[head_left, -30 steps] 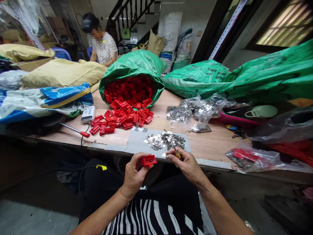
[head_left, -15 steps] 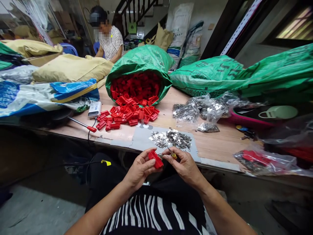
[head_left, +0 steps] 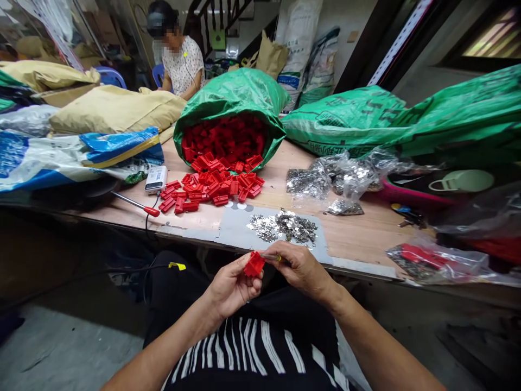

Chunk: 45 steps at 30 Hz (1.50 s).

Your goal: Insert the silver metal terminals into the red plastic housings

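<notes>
Wood-topped bench (head_left: pixel 362 233) spans the space beyond both hands, with a person (head_left: pixel 181 65) seated past it. Ahead and right of the right hand (head_left: pixel 307 271) lie closed green sacks (head_left: pixel 350 117), contents hidden; ahead and left of the left hand (head_left: pixel 230 288) is a tan sack (head_left: pixel 118 111), closed too. Straight ahead of the left hand, an open sack (head_left: pixel 240 89) lies on its side, mouth facing the hands, full of red blocks (head_left: pixel 220 187) that spill onto the wood. Well to the right of the right hand, a pink bin (head_left: pixel 411 198) sits beside a pale cup (head_left: pixel 468 181). Nearer that hand, clear bags (head_left: pixel 309 184) hold metal bits; farther right, another bag (head_left: pixel 464 269) has red pieces and metal bits. Just ahead of the right hand, a grey mat (head_left: pixel 232 231) carries a loose pile (head_left: pixel 299 225) of metal bits.

The left hand grips one block (head_left: pixel 254 264) between thumb and fingers, in front of the body, off the bench. The right hand, fingers closed around a yellow-handled tool (head_left: pixel 278 258), brings its tip to the block's edge. This looks like fine work with the tip at the block; whether a metal bit sits there cannot be told. It calls for a steady left grip and small, lined-up pressure from the right.
</notes>
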{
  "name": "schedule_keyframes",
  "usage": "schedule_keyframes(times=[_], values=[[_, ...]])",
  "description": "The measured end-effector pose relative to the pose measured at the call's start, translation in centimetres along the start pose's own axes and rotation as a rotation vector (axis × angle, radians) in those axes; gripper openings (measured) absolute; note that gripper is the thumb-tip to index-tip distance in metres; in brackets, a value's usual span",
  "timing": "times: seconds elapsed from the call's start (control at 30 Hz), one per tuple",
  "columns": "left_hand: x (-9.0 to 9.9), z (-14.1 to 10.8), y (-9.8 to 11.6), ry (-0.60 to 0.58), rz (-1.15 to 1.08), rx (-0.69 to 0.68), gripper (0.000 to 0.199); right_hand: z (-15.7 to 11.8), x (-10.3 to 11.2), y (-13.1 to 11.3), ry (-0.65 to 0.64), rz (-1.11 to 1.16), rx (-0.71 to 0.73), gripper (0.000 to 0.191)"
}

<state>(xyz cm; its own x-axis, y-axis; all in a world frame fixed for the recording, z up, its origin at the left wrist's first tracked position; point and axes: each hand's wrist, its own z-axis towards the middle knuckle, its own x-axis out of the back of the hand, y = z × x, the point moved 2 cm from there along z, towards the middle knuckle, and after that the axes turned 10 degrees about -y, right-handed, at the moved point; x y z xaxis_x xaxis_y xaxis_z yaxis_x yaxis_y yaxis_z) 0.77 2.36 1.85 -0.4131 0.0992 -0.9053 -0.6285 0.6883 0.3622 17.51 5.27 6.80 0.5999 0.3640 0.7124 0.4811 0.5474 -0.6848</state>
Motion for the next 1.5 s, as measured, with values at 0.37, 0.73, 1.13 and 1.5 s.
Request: schedule_keyframes(times=[0.37, 0.73, 1.13, 1.5], values=[[0.2, 0.3, -0.2, -0.012, -0.013, 0.034, 0.023, 0.8, 0.1, 0.2, -0.111, 0.050, 0.024, 0.013], [0.2, 0.1, -0.1, -0.027, 0.033, -0.012, 0.031, 0.3, -0.9, 1.9, -0.076, 0.426, -0.289, 0.028], [0.4, 0.4, -0.8, -0.042, 0.126, 0.023, 0.029, 0.0, -3.0, 2.3, -0.182, 0.755, -0.305, 0.037], [0.7, 0.1, 0.7, 0.135, 1.042, -0.272, 0.045, -1.2, -4.3, 3.3, -0.055, 0.897, -0.394, 0.036]])
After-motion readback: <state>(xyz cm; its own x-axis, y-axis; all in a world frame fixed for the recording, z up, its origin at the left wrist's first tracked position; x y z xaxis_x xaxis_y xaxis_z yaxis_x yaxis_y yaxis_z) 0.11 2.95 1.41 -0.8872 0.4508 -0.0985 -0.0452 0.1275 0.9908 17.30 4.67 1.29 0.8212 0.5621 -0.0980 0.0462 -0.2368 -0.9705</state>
